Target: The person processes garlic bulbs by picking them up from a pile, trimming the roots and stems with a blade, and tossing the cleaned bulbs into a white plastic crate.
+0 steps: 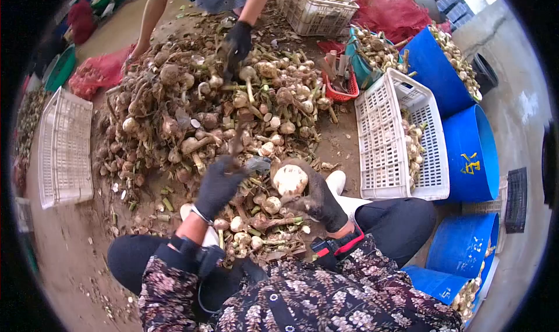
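Observation:
My left hand [220, 186], in a dark glove, is closed round the handle of a dirty knife [237, 140] whose blade points up over the pile. My right hand [317, 198], in a muddy dark glove, holds a large garlic bulb [290, 180] with its pale cut face up. The knife and that bulb are apart. Around and beyond both hands lies a big heap of garlic bulbs [169, 125] with stalks and roots. Several trimmed bulbs [272, 204] lie between my legs.
A co-worker's gloved hand [237, 44] reaches into the heap from the top. White crates stand left [67, 148] and right [381, 140], the right one holding garlic. Blue barrels [469, 151] line the right side. A red basket [340, 90] with tools sits near the heap.

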Motion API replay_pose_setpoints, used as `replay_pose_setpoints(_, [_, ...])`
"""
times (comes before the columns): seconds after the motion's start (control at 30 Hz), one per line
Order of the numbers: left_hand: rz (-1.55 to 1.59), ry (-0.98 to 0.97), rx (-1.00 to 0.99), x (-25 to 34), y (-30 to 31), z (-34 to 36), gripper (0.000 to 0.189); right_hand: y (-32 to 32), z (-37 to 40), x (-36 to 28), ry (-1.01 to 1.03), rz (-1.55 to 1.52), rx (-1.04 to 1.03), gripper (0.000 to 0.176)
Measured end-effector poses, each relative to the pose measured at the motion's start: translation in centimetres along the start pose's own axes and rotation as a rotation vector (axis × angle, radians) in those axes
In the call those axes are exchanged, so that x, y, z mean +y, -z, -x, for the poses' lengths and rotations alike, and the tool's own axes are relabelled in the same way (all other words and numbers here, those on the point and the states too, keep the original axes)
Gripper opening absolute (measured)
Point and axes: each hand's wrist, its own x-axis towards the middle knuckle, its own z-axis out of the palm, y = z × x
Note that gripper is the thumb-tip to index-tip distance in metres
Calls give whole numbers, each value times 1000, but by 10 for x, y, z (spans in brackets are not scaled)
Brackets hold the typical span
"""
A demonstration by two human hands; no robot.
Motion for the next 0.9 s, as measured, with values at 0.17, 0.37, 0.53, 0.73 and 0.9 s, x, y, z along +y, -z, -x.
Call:
replay_pose_setpoints(0.17, [600,273,-201,52,-17,30,39,-7,-9,13,-18,-117,-42,72])
replay_pose_setpoints(0.37, [526,326,-280,54,-14,36,45,-12,-13,28,212,286,-82,88])
replay_pose_setpoints(0.53, [69,-282,41,33,-27,39,50,-5,-13,30,-303,-584,-28,70])
replay_pose_setpoints(0.73, [-279,-350,-64,36,-35,47,31,-23,1,51,-105,-48,43,35])
replay_pose_setpoints(0.9, [-365,-300,-96,34,-25,47,29,-8,3,51,-161,209,28,29])
